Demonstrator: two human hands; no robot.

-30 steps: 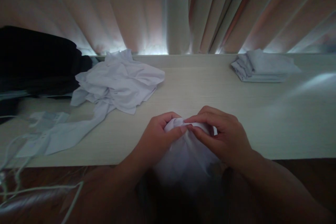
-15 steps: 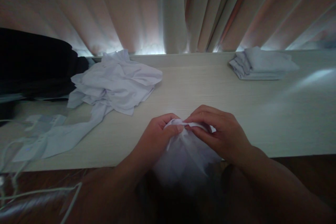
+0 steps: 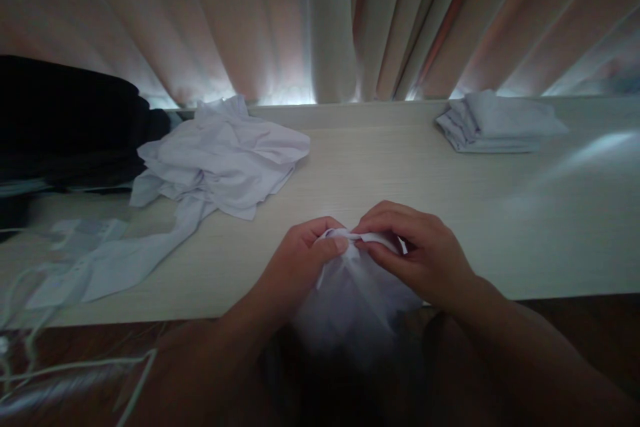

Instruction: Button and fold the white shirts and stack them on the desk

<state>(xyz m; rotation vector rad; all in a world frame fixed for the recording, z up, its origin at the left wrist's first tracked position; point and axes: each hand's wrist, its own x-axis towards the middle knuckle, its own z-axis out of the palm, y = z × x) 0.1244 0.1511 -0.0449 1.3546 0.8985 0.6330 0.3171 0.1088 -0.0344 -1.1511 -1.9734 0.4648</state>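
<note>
A white shirt (image 3: pixel 350 307) hangs down from my two hands in front of the table's near edge, and its lower part fades into dark blur. My left hand (image 3: pixel 313 250) pinches its gathered top edge between thumb and fingers. Close beside it, my right hand (image 3: pixel 417 243) grips the same edge, thumb below and fingertips above. The fingertips of both hands nearly meet at a narrow fold of the cloth. Whether a button lies under them is hidden.
Another white shirt (image 3: pixel 225 153) lies crumpled on the pale table (image 3: pixel 350 167), one sleeve trailing toward the front left. Folded white cloth (image 3: pixel 500 123) rests at the back right. Dark clothing (image 3: pixel 65 127) is piled at left, near white cables (image 3: pixel 75 367). Curtains (image 3: pixel 250 20) hang behind.
Almost nothing differs. Both hands keep their hold on the white shirt, with only a slight shift of the fingers and of the view.
</note>
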